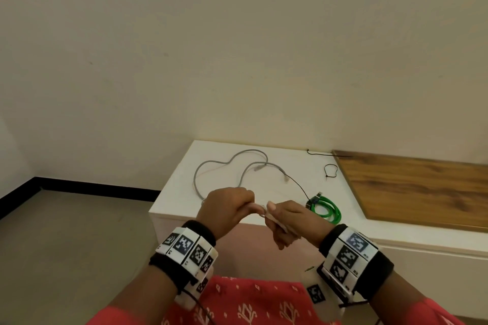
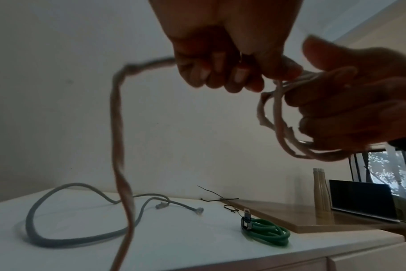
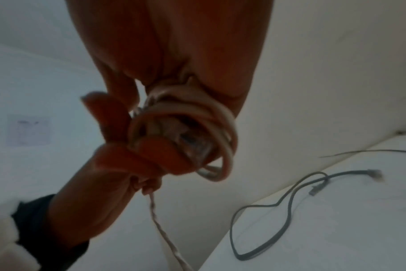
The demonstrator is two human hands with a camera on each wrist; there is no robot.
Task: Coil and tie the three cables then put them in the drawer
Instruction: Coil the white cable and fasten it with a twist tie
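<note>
A white cable (image 1: 260, 210) runs between both hands, held above the front edge of the white cabinet (image 1: 184, 192). My right hand (image 1: 286, 221) grips several small loops of it (image 2: 278, 117), seen close up as a coil (image 3: 186, 128). My left hand (image 1: 228, 206) grips the loose run of the white cable (image 2: 119, 146) just beside the coil, and the rest hangs down. A grey cable (image 1: 229, 163) lies uncoiled on the cabinet top. A green cable (image 1: 326, 210) lies coiled and tied to its right.
Black zip ties (image 1: 331, 170) lie near the back of the cabinet top. A wooden board (image 1: 422, 187) adjoins it on the right, bearing a laptop (image 2: 364, 199) and a tall bottle (image 2: 321, 192). Wall stands behind, floor to the left.
</note>
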